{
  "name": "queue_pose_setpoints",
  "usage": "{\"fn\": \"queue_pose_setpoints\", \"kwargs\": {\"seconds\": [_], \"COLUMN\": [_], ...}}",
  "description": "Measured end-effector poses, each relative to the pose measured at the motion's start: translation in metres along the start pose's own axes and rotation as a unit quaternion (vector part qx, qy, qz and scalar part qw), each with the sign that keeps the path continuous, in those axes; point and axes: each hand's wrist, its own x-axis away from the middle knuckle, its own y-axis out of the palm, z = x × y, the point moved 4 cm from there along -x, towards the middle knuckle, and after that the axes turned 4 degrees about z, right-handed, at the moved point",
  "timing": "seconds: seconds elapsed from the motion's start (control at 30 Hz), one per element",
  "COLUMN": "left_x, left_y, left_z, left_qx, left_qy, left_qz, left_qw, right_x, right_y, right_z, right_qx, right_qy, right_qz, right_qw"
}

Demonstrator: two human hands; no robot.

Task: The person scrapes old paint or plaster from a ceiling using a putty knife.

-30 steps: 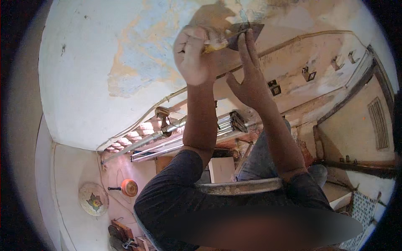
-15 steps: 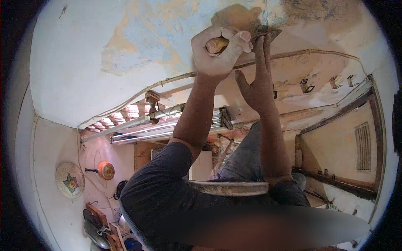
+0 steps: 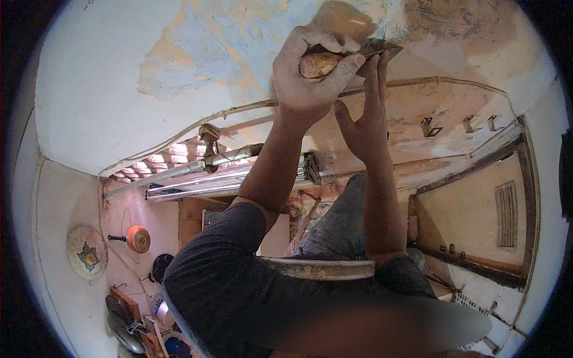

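My left hand point(image 3: 304, 86), dusted pale, is closed round the wooden handle point(image 3: 322, 64) of a scraper, raised against the wall point(image 3: 256, 42). The handle's rounded end faces me. The scraper's dark blade point(image 3: 391, 50) points right and lies close to the stained plaster. Below it my right hand point(image 3: 365, 122) is open, its long fingers stretched upward and their tips at the blade's lower edge. Whether those fingertips press on the blade or on the wall, I cannot tell. Old paint shows as a patchy blue area point(image 3: 215, 53) left of my hands.
A cable point(image 3: 250, 111) runs across the wall just below my hands. Metal pipes point(image 3: 197, 179) stand out beneath it on the left. Small brackets point(image 3: 430, 127) line the right side. An orange pan point(image 3: 138, 238) and a decorated plate point(image 3: 87, 252) hang at left.
My left hand has turned slightly on the handle, showing more of its wooden end. My right hand stays by the blade. The whole view has shifted a little.
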Motion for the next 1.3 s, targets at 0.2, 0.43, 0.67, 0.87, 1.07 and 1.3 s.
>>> {"fn": "queue_pose_setpoints", "kwargs": {"seconds": [0.2, 0.43, 0.67, 0.87, 1.07, 1.3], "left_x": [-0.0008, -0.0013, -0.0004, -0.0012, 0.0008, 0.0001], "left_y": [0.0028, 0.0041, 0.0032, 0.0032, 0.0029, 0.002], "left_z": [0.0026, 0.0052, 0.0041, 0.0046, 0.0016, 0.0028], "left_qx": [0.015, 0.046, 0.076, 0.034, 0.068, 0.03], "left_qy": [0.016, 0.005, -0.02, 0.029, 0.003, 0.021], "left_qz": [-0.047, -0.059, -0.015, -0.049, -0.04, -0.031], "left_qw": [0.999, 0.997, 0.997, 0.998, 0.997, 0.999], "right_x": [0.0016, 0.0018, 0.0014, 0.0014, 0.001, 0.0006], "right_y": [0.0003, -0.0008, -0.0006, -0.0003, 0.0004, -0.0003], "right_z": [0.0007, -0.0005, -0.0003, 0.0003, 0.0026, 0.0021], "right_qx": [0.001, -0.003, 0.001, 0.01, 0.004, 0.011], "right_qy": [0.002, 0.015, 0.016, 0.017, 0.014, 0.013], "right_qz": [0.001, -0.005, -0.006, -0.007, -0.003, -0.005], "right_qw": [1.0, 1.0, 1.0, 1.0, 1.0, 1.0]}}
